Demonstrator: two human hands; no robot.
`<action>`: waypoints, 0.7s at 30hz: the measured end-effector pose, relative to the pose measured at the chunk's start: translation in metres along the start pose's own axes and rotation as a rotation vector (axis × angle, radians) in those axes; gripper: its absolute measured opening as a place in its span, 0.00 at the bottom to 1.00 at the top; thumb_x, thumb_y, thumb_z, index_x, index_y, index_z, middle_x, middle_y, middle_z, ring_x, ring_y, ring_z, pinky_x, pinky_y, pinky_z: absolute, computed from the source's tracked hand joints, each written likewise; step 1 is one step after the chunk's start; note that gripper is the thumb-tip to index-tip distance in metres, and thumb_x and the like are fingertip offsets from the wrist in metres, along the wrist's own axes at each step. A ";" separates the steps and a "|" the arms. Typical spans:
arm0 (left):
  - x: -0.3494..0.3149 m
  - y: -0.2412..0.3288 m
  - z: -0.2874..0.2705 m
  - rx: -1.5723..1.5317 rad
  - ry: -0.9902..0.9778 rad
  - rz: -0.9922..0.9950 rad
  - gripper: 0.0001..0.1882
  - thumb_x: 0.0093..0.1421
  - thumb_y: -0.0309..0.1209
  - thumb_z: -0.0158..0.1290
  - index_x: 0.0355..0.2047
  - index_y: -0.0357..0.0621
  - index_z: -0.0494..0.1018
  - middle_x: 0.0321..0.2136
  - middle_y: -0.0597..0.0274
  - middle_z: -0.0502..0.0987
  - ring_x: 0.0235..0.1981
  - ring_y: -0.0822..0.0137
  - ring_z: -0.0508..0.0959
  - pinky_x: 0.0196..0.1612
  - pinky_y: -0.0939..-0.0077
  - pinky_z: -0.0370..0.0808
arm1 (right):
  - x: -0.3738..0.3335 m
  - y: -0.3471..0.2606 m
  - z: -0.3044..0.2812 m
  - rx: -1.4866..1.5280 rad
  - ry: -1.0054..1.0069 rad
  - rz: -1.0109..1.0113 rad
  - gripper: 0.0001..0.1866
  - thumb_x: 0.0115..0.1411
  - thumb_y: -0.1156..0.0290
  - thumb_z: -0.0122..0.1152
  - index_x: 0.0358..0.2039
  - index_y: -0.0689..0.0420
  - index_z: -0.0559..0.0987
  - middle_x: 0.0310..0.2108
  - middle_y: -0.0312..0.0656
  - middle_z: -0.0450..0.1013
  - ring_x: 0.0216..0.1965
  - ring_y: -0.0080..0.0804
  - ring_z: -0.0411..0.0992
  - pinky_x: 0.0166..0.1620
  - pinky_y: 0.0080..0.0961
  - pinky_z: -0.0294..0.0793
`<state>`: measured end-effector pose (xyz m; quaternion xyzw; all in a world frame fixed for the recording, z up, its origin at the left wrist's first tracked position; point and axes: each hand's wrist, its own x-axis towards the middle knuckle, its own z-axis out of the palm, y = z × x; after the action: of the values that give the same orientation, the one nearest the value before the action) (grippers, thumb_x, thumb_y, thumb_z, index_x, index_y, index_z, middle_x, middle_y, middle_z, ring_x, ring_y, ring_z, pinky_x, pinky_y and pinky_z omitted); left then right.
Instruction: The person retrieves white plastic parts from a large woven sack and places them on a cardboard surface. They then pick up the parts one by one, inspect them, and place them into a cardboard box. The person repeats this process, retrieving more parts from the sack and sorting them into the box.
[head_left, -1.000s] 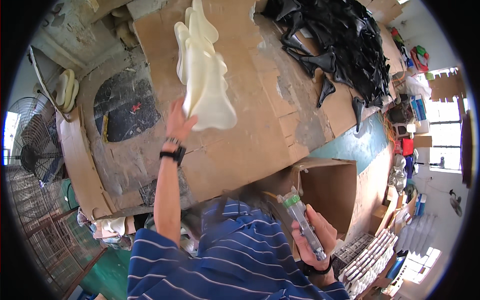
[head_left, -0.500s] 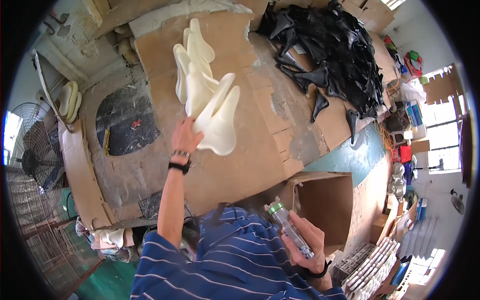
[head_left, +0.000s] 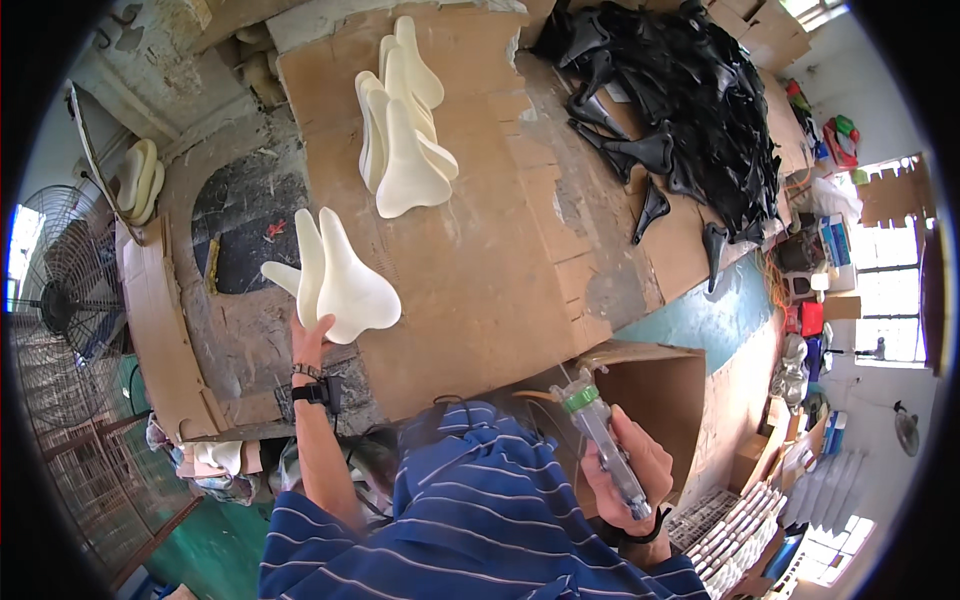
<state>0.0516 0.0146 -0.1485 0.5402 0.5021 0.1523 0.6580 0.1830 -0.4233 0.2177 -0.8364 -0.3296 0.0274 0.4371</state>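
Note:
My left hand is closed on the near end of a small bunch of cream foam bicycle saddle pads, with its thumb over the edge. They fan out above the left part of the cardboard-covered table. Farther back, a row of similar saddle pads leans together on the cardboard. Near my body on the right, my right hand grips a slim clear-bodied hand tool with a green collar. Its narrow tip points away from me, and a thin yellowish line shows beside it.
Black saddle shells lie heaped at the far right of the table. An open cardboard box stands at the near right edge. A dark patch with a yellow stick is on the left. A large fan stands beyond.
My left hand has moved left and nearer to me, bringing a few saddle pads away from the row. My right hand has shifted slightly right, still holding the tool.

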 end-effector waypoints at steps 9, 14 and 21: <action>0.018 -0.017 -0.023 -0.087 -0.160 -0.188 0.28 0.61 0.32 0.68 0.59 0.35 0.76 0.49 0.57 0.85 0.45 0.64 0.87 0.41 0.68 0.87 | -0.007 -0.001 -0.003 0.003 -0.082 0.108 0.28 0.60 0.81 0.69 0.62 0.72 0.76 0.35 0.51 0.81 0.33 0.37 0.81 0.40 0.29 0.80; 0.002 0.006 0.001 -0.110 -0.180 0.055 0.34 0.58 0.31 0.69 0.64 0.35 0.72 0.53 0.57 0.81 0.53 0.61 0.83 0.57 0.66 0.80 | -0.020 0.008 -0.007 0.053 -0.212 0.268 0.30 0.60 0.82 0.68 0.64 0.68 0.76 0.34 0.48 0.80 0.33 0.36 0.80 0.42 0.28 0.79; 0.050 0.115 0.138 0.575 -0.439 0.750 0.51 0.46 0.46 0.73 0.68 0.37 0.69 0.74 0.42 0.60 0.74 0.44 0.61 0.74 0.55 0.63 | -0.020 0.011 0.002 0.083 -0.097 0.234 0.31 0.61 0.82 0.67 0.66 0.68 0.75 0.36 0.48 0.81 0.34 0.36 0.81 0.41 0.29 0.80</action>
<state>0.2272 0.0170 -0.0864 0.8611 0.1457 0.1164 0.4730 0.1725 -0.4379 0.2037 -0.8480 -0.2492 0.1319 0.4488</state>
